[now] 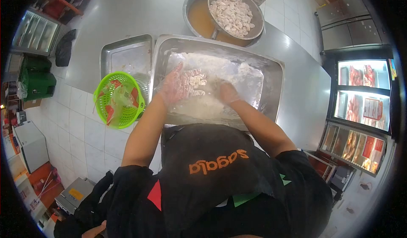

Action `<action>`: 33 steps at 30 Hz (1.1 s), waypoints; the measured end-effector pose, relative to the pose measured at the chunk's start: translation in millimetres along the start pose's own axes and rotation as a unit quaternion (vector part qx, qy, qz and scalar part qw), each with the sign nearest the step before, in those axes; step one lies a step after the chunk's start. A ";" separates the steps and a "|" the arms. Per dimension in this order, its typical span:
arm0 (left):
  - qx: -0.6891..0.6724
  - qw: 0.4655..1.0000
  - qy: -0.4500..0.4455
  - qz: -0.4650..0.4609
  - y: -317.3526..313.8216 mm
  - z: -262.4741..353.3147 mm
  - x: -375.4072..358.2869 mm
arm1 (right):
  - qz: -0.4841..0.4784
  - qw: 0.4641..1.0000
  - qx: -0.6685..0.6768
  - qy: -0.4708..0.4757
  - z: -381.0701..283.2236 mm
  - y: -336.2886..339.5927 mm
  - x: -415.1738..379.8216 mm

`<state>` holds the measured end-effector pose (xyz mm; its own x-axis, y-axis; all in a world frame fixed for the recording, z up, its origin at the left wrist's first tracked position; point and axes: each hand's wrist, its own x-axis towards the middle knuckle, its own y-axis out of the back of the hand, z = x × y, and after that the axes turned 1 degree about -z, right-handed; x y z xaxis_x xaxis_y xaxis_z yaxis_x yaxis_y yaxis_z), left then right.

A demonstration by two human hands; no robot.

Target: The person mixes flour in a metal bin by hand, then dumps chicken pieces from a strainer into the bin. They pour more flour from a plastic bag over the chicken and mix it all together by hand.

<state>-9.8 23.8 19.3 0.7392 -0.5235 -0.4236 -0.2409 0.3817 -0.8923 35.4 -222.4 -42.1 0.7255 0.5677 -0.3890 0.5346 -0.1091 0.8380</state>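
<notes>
A deep steel pan (273,83) holds white flour (203,106), spread over its bottom in loose patches. My left hand (180,83), in a clear plastic glove dusted white, is over the left part of the pan. Its fingers stretch apart to the right, with floury clumps on them, and it grips nothing that I can see. Lower in the flour at the pan's middle is my right hand (229,92), also gloved. Motion blurs its fingers, so whether they hold anything cannot be made out.
Beyond the pan, a perforated bowl (215,28) of pale meat pieces (233,15) rests over a large basin (193,20) of cloudy liquid. To the left are a shallow tray (127,60) and a green basket (121,123) with plastic bags. The steel table (303,94) extends right.
</notes>
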 end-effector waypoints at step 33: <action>0.794 0.578 -0.116 0.150 62.5 -27.6 38.5 | 0.238 0.907 0.342 -0.066 34.8 240.6 94.3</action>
<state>-13.8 6.6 -57.0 0.9230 -0.2060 -0.3250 0.3638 0.7427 0.5622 247.5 -223.5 109.6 0.9662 0.2252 -0.1254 0.2575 -0.8226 0.5069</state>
